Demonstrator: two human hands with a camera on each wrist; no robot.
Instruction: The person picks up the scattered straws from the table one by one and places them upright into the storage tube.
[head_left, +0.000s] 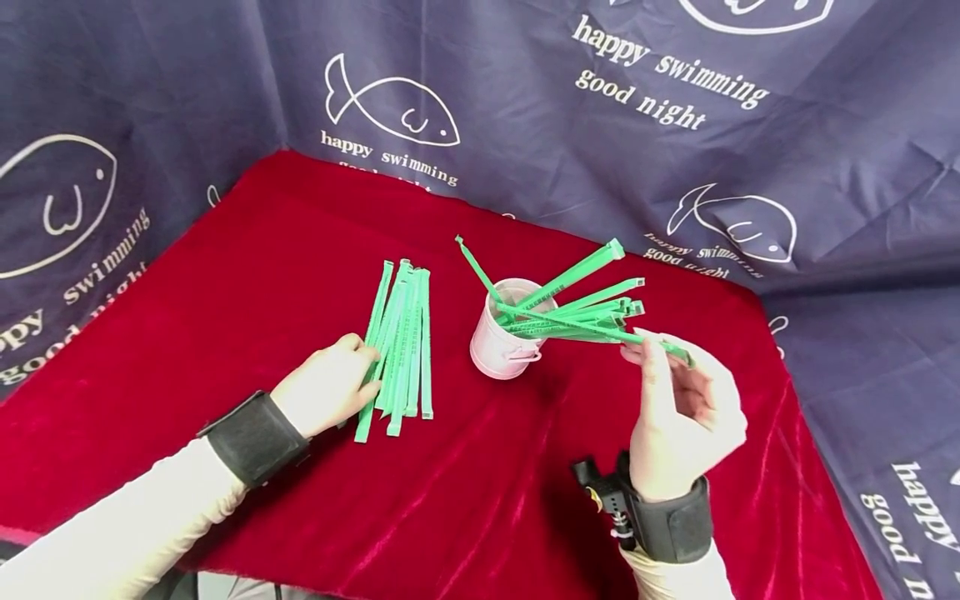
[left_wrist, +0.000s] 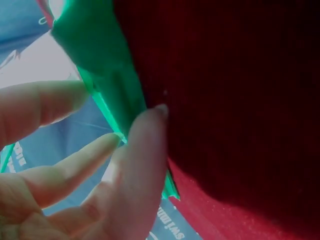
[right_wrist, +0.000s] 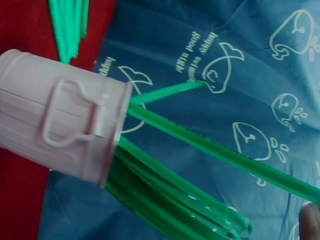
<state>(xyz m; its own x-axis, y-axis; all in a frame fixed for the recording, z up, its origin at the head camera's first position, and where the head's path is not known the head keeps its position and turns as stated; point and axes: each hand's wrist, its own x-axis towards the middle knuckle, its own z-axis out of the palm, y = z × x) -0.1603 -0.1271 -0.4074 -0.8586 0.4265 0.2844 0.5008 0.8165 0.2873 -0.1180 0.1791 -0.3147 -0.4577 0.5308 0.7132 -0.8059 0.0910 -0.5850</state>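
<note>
My left hand (head_left: 327,385) rests at the left edge of a loose pile of green wrapped straws (head_left: 408,350). Its thumb and fingertips touch the outermost straw (left_wrist: 112,75), with gaps between the digits in the left wrist view. To the right stands a small pale pink bucket (head_left: 495,354) with a wire handle, holding several more green straws (head_left: 577,271) that lean out of its mouth. My right hand (head_left: 686,417) pinches one green wrapped straw (right_wrist: 215,147) near its outer end. The straw's other end reaches into the bucket's mouth.
Red velvet cloth (head_left: 285,250) covers the table. A dark blue curtain (head_left: 525,108) with white fish drawings and lettering hangs behind and at the sides. Each wrist wears a black band (head_left: 258,437); a small camera (head_left: 603,487) sits at the right one.
</note>
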